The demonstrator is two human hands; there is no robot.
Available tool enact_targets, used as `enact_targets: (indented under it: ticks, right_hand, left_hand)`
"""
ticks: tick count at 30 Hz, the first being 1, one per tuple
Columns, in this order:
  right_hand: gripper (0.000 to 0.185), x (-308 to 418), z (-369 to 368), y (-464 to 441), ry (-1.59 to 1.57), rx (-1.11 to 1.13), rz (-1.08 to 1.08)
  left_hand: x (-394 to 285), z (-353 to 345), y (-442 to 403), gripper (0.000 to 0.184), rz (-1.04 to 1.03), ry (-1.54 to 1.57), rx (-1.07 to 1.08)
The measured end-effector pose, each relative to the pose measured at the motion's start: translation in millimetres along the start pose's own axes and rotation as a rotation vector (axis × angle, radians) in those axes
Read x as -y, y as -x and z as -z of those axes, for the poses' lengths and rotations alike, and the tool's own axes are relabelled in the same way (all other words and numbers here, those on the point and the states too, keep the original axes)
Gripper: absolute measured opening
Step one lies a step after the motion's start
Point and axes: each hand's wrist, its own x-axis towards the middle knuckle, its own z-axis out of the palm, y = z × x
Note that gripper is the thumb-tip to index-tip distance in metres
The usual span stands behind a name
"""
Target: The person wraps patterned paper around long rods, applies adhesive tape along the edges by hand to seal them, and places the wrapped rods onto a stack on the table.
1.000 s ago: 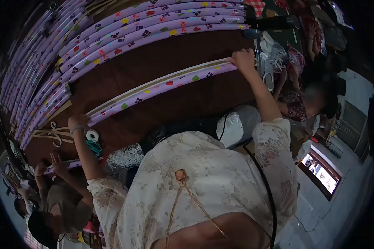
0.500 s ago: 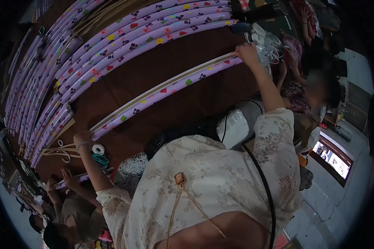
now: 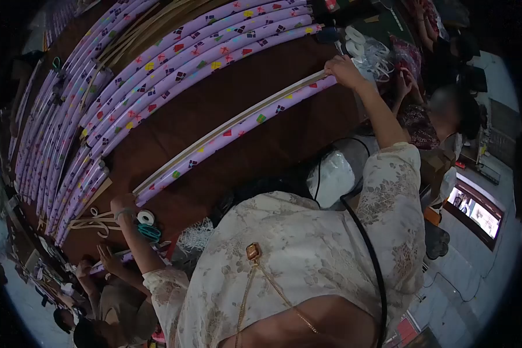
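A long lilac roll (image 3: 243, 124) printed with small coloured shapes lies slantwise across the brown table. A narrow tan strip (image 3: 232, 122) runs along its upper side. My right hand (image 3: 343, 71) is closed on the roll's right end. At the other end my left hand (image 3: 123, 204) is closed on the roll, its fingertips partly hidden. Close to my left wrist lie a white tape roll (image 3: 145, 217), teal scissor handles (image 3: 149, 232) and several tan strips (image 3: 95, 222).
Matching lilac rolls (image 3: 203, 55) are laid side by side beyond mine, with more stacked at left (image 3: 46, 151). Past my right hand is a bundle of white ties (image 3: 372, 61). Co-workers sit at right (image 3: 420, 124) and lower left (image 3: 124, 307). A black cable (image 3: 368, 243) crosses my front.
The whole view has shifted slightly. Both my hands keep hold of the roll's ends. The co-worker's hands at the right have come up into clearer view.
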Motion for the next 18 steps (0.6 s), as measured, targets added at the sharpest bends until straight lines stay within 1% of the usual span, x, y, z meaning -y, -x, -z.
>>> enact_targets:
  ticks: [1, 2, 4, 5, 7, 8, 9, 11, 12, 14, 17, 18]
  right_hand:
    - [0.005, -1, -1, 0, 0.016, -0.007, 0.018]
    - [0.009, -2, -2, 1, 0.032, -0.014, 0.037]
    - [0.01, 1, 1, 1, 0.035, 0.0, 0.011]
    - [0.011, 4, 3, 0, 0.033, 0.017, -0.008]
    - [0.01, 9, 7, 1, 0.08, 0.037, -0.032]
    - [0.009, 12, 9, 1, 0.127, 0.061, -0.054]
    - [0.009, 14, 10, -1, 0.126, 0.057, -0.056]
    - [0.009, 18, 12, -2, 0.17, 0.033, -0.112]
    - [0.009, 20, 12, -5, 0.168, 0.032, -0.116]
    - [0.01, 23, 15, -10, 0.269, 0.066, -0.176]
    - [0.012, 26, 13, -13, 0.31, 0.08, -0.237]
    - [0.012, 28, 12, -15, 0.308, 0.079, -0.239]
  left_hand:
    - [1, 0, -1, 0.024, -0.204, 0.301, -0.013]
    - [2, 0, -2, 0.024, -0.412, 0.599, 0.038]
    - [-33, -14, -9, 0.022, 0.525, -0.449, -0.133]
    - [-32, -11, -10, 0.022, 0.524, -0.452, -0.14]
    - [-29, -11, -7, 0.023, 0.23, -0.797, 0.014]
    - [-18, -15, -9, 0.023, 0.23, -0.8, 0.009]
    - [0, -22, -12, 0.023, 0.283, -0.638, -0.069]
    - [3, -24, -12, 0.023, 0.332, -0.476, -0.146]
    - [-11, -19, -5, 0.023, 0.332, -0.476, -0.171]
    - [-19, -14, -3, 0.024, 0.326, -0.48, -0.203]
    - [-18, -11, -4, 0.024, 0.206, -0.549, -0.113]
    - [-22, -13, -3, 0.026, 0.217, -0.6, -0.156]
